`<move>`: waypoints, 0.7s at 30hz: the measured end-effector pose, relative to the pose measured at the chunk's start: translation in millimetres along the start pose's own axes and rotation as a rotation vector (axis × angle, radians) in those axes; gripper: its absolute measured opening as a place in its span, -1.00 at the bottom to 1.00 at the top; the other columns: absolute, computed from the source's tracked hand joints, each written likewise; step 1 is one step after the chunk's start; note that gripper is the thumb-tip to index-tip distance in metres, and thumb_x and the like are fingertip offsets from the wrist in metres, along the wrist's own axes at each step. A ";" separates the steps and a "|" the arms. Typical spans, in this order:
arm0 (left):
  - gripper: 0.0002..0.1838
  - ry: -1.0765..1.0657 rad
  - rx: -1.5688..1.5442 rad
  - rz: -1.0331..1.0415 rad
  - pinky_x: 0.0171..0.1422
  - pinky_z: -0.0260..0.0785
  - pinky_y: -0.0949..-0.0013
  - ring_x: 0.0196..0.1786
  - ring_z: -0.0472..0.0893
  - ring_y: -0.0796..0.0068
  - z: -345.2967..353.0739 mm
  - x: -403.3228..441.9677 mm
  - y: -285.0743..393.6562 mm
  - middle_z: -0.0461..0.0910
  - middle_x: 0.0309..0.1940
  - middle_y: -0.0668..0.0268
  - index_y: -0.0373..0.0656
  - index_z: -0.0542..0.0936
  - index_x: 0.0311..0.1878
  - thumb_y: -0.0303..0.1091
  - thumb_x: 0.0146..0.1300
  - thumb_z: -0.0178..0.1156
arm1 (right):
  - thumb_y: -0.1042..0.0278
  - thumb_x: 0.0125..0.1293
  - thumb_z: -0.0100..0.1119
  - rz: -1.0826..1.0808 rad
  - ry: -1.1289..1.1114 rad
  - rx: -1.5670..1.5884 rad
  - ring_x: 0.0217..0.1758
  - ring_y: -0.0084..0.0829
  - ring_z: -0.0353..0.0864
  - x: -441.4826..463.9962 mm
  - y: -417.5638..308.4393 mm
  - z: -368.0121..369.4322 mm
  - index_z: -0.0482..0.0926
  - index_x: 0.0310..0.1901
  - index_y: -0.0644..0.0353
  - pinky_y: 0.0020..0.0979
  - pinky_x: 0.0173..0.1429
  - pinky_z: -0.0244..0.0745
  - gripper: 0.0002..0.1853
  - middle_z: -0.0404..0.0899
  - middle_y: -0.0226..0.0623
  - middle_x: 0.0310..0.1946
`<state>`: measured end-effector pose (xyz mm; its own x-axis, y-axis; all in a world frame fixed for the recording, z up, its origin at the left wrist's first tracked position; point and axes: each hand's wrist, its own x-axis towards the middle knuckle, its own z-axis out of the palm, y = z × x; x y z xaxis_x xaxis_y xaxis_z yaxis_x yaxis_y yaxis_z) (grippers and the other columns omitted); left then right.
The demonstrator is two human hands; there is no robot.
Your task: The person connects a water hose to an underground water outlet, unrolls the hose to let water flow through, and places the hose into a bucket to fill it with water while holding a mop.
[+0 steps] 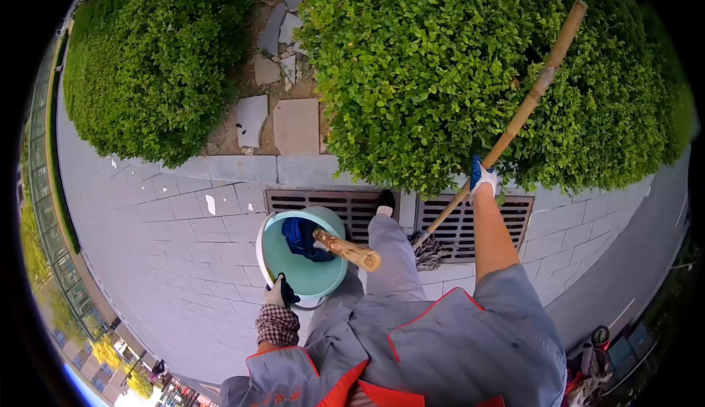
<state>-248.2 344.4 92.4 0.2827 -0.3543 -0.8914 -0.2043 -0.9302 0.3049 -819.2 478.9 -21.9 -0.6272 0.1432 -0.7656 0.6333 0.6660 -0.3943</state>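
A pale green bucket (312, 273) with a white rim hangs or stands at my left side; its base is hidden. My left hand (279, 292), in a white and dark glove with a checked sleeve cover, is closed on the rim. Inside lie a dark blue cloth (297, 234) and a thick wooden stick (345, 249) poking out toward me. My right hand (482, 176), in a white and blue glove, wraps round the long bamboo pole of a mop (525, 109). The pole leans up to the right, and its grey stringy mop head (432, 253) is down at a drain grate.
Two slotted drain grates (485, 220) lie in the paving (198, 238) along a kerb (239, 167). Beyond it grow trimmed bushes (418, 62), with broken slabs (296, 124) between them. My shoe (385, 201) is by the grates. Several items (591, 363) stand behind at lower right.
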 end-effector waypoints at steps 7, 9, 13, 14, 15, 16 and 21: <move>-0.70 -0.013 0.060 -0.053 -0.76 0.19 0.35 -0.82 0.23 0.45 14.6 -4.4 20.5 0.22 -0.80 0.38 -0.08 0.36 -0.53 -0.15 0.23 0.09 | -0.08 0.09 0.27 -0.028 0.143 0.328 -0.36 -0.52 0.31 -84.0 175.6 -63.8 0.47 -0.19 0.28 -0.41 -0.20 0.30 -0.48 0.42 -0.41 -0.42; -0.69 -0.050 0.081 -0.015 -0.74 0.18 0.35 -0.81 0.23 0.45 17.7 -1.1 23.0 0.21 -0.80 0.38 -0.06 0.34 -0.55 -0.14 0.24 0.08 | -0.08 0.11 0.24 0.001 0.291 0.399 -0.22 -0.48 0.37 -119.9 194.4 -74.9 0.47 -0.10 0.32 -0.42 -0.04 0.32 -0.44 0.50 -0.31 -0.25; -0.64 -0.163 0.173 0.040 -0.69 0.20 0.28 -0.80 0.24 0.39 9.7 11.4 24.0 0.21 -0.80 0.38 -0.03 0.30 -0.60 -0.10 0.24 0.07 | -0.06 0.19 0.16 -0.016 0.297 0.282 -0.09 -0.44 0.42 -150.7 262.3 -121.9 0.42 0.04 0.35 -0.44 0.08 0.27 -0.40 0.50 -0.24 -0.08; -0.63 -0.179 0.188 0.045 -0.69 0.20 0.27 -0.79 0.24 0.39 8.6 17.1 24.3 0.22 -0.80 0.37 -0.03 0.31 -0.61 -0.07 0.24 0.07 | -0.01 0.22 0.14 -0.009 0.418 0.246 -0.18 -0.45 0.43 -203.8 229.6 -137.8 0.47 -0.10 0.31 -0.43 0.01 0.30 -0.53 0.54 -0.27 -0.22; -0.63 -0.228 0.218 0.072 -0.67 0.21 0.29 -0.78 0.26 0.40 4.9 26.9 25.2 0.23 -0.78 0.38 -0.02 0.32 -0.61 -0.06 0.23 0.07 | 0.00 0.22 0.14 -0.051 0.449 0.373 -0.22 -0.46 0.43 -216.7 256.2 -159.7 0.47 -0.18 0.29 -0.43 -0.03 0.30 -0.57 0.55 -0.28 -0.30; -0.63 -0.265 0.235 0.091 -0.65 0.22 0.30 -0.76 0.28 0.40 -4.7 29.9 24.1 0.25 -0.77 0.38 -0.02 0.33 -0.60 -0.05 0.22 0.07 | 0.01 0.22 0.14 -0.099 0.466 0.485 -0.27 -0.48 0.44 -230.9 279.5 -189.6 0.47 -0.26 0.27 -0.44 -0.07 0.31 -0.60 0.55 -0.30 -0.37; -0.69 -0.297 0.281 0.146 -0.53 0.26 0.36 -0.63 0.34 0.44 -18.1 27.6 21.4 0.29 -0.69 0.42 0.00 0.41 -0.51 0.00 0.20 0.05 | 0.04 0.22 0.17 -0.492 0.841 0.718 -0.38 -0.49 0.50 -345.7 271.3 -289.9 0.41 -0.45 0.22 -0.45 -0.18 0.35 -0.63 0.53 -0.29 -0.54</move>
<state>-227.8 312.9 80.4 -0.0411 -0.3989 -0.9161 -0.4813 -0.7956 0.3680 -561.9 822.3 283.2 -0.8015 0.5980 0.0101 0.1846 0.2634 -0.9469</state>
